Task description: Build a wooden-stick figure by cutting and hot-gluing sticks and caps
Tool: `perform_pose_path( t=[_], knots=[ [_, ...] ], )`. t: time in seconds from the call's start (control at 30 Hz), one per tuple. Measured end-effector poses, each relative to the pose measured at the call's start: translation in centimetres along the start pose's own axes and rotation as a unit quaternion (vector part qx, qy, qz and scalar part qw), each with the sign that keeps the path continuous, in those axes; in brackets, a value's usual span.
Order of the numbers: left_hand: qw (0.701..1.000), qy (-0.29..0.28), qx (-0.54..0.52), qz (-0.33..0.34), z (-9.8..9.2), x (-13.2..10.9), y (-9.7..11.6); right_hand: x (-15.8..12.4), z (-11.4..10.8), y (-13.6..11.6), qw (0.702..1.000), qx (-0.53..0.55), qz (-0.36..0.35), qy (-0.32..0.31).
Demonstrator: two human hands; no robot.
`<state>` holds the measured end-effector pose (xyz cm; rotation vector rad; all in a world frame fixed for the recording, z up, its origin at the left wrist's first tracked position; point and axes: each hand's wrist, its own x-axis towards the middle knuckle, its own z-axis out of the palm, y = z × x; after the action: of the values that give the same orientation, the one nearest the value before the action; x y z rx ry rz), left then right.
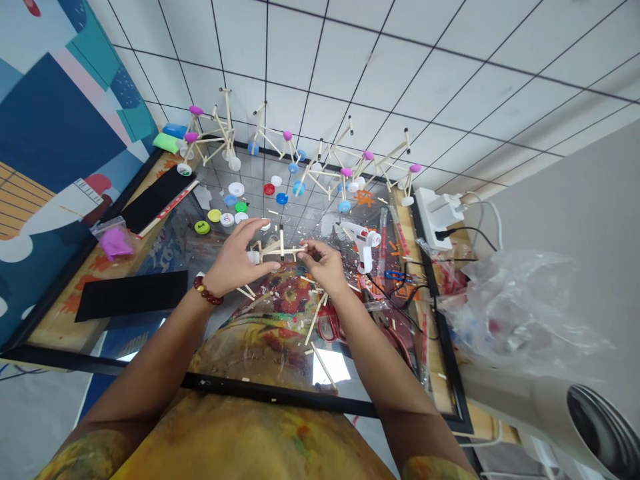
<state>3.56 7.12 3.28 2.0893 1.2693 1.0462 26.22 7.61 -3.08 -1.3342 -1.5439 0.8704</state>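
A small bicycle-like model of pale wooden sticks (273,251), one of them black-tipped, is in front of me just over the glass tabletop. My right hand (324,264) pinches its right end between thumb and fingers. Around its left end my left hand (235,259) is spread, thumb and fingers apart. A white bottle cap (254,257) sits at that end, inside the curve of the left hand; whether the palm touches it I cannot tell. Loose wooden sticks (314,320) lie below the right hand, near red-handled scissors (331,325).
Several similar stick models (320,175) with cap wheels and magenta clay stand along the tiled wall. Coloured bottle caps (241,207) are scattered ahead. A white glue gun (364,243) lies right, its cable running towards a power strip (436,213). Black sheets (131,295) lie left.
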Motion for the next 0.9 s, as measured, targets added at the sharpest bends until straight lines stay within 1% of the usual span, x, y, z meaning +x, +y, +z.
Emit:
perform_pose_path(
  t=[0.07, 0.13, 0.23, 0.37, 0.5, 0.67, 0.9],
  knots=[
    [0.999, -0.037, 0.025, 0.004, -1.0, 0.1, 0.2, 0.0, -0.1, -0.1, 1.0, -0.007, -0.013, 0.0],
    [0.998, -0.044, 0.041, 0.012, -1.5, 0.1, 0.3, 0.1, -0.2, -0.3, 1.0, -0.011, -0.024, -0.001],
    [0.999, -0.02, 0.036, 0.017, -1.3, 0.1, 0.2, 0.1, -0.3, -0.4, 0.999, -0.018, -0.031, -0.005],
    [1.0, 0.021, 0.007, 0.0, -0.3, 0.3, 0.0, 0.1, -0.2, -0.3, 0.999, -0.021, -0.033, -0.006],
    [0.999, 0.048, 0.0, -0.005, 0.5, 0.6, -0.4, 0.1, 0.0, 0.0, 1.0, -0.009, -0.018, -0.001],
    [0.998, 0.063, 0.01, -0.01, 1.1, 1.0, -1.0, 0.1, 0.1, -0.1, 1.0, 0.016, -0.011, 0.008],
    [0.996, 0.09, -0.007, -0.02, 1.7, 1.2, -1.2, 0.1, -0.1, -0.5, 0.999, 0.026, -0.018, 0.021]
  ],
)
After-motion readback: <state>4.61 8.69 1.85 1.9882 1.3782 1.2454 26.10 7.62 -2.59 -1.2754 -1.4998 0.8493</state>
